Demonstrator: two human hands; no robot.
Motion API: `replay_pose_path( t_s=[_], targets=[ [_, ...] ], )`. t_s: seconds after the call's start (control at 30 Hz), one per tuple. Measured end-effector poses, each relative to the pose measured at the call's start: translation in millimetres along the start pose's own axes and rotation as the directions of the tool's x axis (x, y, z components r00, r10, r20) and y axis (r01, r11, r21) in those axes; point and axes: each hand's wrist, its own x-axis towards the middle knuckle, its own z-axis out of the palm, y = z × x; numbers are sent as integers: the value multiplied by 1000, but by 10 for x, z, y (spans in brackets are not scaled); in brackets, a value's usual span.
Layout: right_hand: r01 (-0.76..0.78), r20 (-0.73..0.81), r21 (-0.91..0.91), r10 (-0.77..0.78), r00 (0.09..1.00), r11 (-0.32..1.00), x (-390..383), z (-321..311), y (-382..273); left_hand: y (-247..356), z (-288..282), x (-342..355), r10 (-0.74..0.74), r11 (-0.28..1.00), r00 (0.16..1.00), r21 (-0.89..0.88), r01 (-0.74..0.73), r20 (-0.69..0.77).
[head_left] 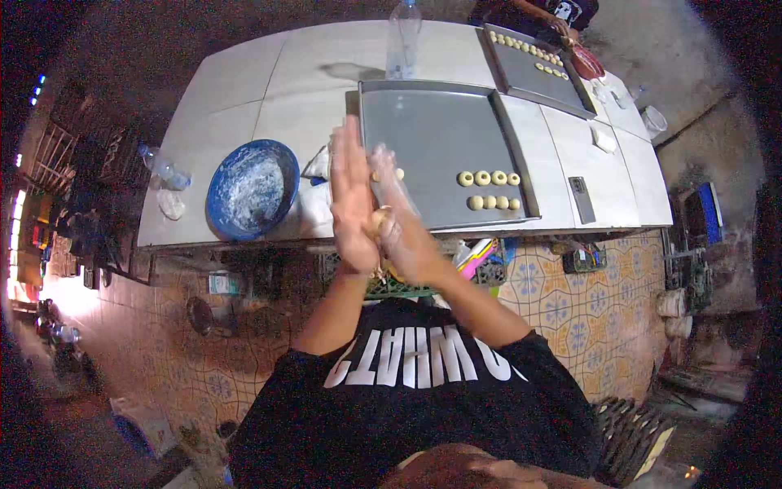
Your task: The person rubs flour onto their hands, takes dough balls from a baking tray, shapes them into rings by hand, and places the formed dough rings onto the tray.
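A small pale dough ball (380, 220) is between the palms of my left hand (350, 200) and my right hand (399, 213), which face each other over the table's front edge. The fingers of both hands point away from me, stretched straight. My right hand is smeared by motion and looks dusted white. Just beyond my hands is a large grey metal tray (440, 122). At its front right are a row of dough rings (482, 178) and a row of dough balls (491, 203). More dough (397, 174) shows partly behind my fingers.
On the left, a blue basin (216, 196) holds white flour, with a plastic bottle (167, 169) beside it. Another bottle (403, 41) stands behind the tray. A phone-like dark slab (582, 200) lies right. Far right, another person's hand (562, 28) is near a second tray (521, 77).
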Motion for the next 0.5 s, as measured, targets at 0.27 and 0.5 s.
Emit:
replay_pose_path(
  t_s=[0.27, 0.5],
  targets=[
    [129, -171, -48, -136, 976, 990, 154, -117, -127, 80, 86, -7, -70, 965, 987, 261, 31, 143],
    [63, -39, 49, -61, 997, 997, -116, 33, -174, 88, 69, -65, -142, 918, 989, 369, 147, -41]
  ],
)
